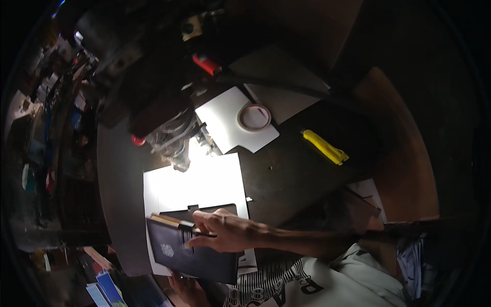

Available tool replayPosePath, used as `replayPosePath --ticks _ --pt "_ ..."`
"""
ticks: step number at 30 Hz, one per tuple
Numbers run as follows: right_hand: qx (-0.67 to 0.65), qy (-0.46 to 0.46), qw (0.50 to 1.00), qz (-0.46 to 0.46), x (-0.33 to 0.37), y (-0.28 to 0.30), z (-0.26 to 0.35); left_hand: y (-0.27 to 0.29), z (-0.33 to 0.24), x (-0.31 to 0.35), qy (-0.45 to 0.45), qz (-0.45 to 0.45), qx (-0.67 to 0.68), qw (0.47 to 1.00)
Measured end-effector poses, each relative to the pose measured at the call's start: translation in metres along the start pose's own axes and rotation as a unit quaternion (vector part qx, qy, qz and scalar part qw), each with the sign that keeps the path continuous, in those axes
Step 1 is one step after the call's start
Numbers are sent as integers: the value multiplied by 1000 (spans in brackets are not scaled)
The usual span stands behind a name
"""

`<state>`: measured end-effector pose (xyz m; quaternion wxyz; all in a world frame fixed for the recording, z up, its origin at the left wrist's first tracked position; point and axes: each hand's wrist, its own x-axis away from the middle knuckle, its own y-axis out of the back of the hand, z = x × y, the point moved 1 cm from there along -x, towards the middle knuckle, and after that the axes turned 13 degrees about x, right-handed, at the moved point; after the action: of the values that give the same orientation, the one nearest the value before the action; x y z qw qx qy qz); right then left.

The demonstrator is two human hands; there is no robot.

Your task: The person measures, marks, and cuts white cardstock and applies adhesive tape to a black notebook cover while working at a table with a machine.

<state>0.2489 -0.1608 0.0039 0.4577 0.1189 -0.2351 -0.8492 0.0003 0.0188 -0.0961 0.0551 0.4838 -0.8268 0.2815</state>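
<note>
A dark-covered notebook (204,261) with pale page edges is tilted over a white card piece (194,179) that has a dark rectangular area in it. My right hand (225,230) comes in from the right and pinches the notebook's upper edge, by a dark strap or clasp with a shiny bit. What exactly lies between its thumb and fingers is hard to make out. Below, my left hand (186,290) grips the notebook's near edge, its fingers partly hidden under the cover.
Beyond the notebook stands a dark machine (169,117) with a bright lamp. Farther back, a tape roll (254,117) rests on a white cut card (220,115). A yellow box cutter (325,147) lies right on the dark table (276,179). Left is clutter.
</note>
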Motion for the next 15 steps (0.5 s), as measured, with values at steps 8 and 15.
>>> replayPosePath --ticks 8,15 --pt "-238 -151 952 -120 61 60 -36 -27 -78 -39 -52 -11 -186 981" --pt "1 -276 840 -468 93 269 -138 -98 -126 -49 -510 6 -654 559"
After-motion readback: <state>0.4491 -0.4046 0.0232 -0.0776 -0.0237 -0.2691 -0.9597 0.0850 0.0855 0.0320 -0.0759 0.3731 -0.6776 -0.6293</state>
